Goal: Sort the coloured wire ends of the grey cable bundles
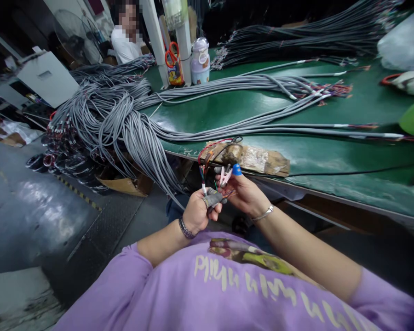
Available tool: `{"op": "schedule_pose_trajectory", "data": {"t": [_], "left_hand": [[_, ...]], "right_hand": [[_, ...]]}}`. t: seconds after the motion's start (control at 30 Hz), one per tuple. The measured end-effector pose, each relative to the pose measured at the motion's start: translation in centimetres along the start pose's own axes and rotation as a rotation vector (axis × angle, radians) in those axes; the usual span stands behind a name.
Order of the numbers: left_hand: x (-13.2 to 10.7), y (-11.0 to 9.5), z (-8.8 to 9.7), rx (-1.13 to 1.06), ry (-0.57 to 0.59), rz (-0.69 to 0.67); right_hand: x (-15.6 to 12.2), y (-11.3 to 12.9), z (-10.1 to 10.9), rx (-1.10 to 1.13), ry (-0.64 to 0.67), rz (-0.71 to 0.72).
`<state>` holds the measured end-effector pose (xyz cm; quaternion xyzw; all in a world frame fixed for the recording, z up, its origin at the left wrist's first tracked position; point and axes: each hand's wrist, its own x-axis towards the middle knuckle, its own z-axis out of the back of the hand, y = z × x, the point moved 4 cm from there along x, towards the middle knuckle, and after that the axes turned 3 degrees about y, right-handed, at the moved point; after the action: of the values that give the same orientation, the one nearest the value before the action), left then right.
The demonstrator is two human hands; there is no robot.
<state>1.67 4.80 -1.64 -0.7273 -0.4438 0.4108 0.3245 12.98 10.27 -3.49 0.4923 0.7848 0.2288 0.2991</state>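
Observation:
My left hand (200, 210), with grey covers on some fingers, is closed around the stripped end of a grey cable. Thin coloured wires (203, 172) fan upward from a white band beside its fingers. To its right, my right hand (244, 192) has a blue cap (237, 169) on the thumb. A small pink clip (224, 176) sits between that thumb and the fingers. Fine wire ends (229, 192) lie between the two hands; which fingers pinch them is partly hidden. Just beyond, a wooden block (262, 159) wrapped in clear tape lies at the bench edge, with red and black leads on it.
A large bundle of grey cables (124, 124) spreads over the green bench (248, 108) and hangs off its left edge. Black cables (290, 41) lie at the back. Orange-handled scissors (172, 55) and a lilac bottle (200, 62) stand by a post. A person (127, 41) is behind.

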Motion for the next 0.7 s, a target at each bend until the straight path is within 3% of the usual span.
{"op": "schedule_pose_trajectory", "data": {"t": [0.3, 0.7], "left_hand": [[0.1, 0.9, -0.1, 0.028, -0.022, 0.014], [-0.9, 0.8, 0.5, 0.032, -0.051, -0.092]], "right_hand": [[0.1, 0.0, -0.6, 0.063, -0.008, 0.04], [-0.8, 0.8, -0.6, 0.013, 0.036, 0.029]]}}
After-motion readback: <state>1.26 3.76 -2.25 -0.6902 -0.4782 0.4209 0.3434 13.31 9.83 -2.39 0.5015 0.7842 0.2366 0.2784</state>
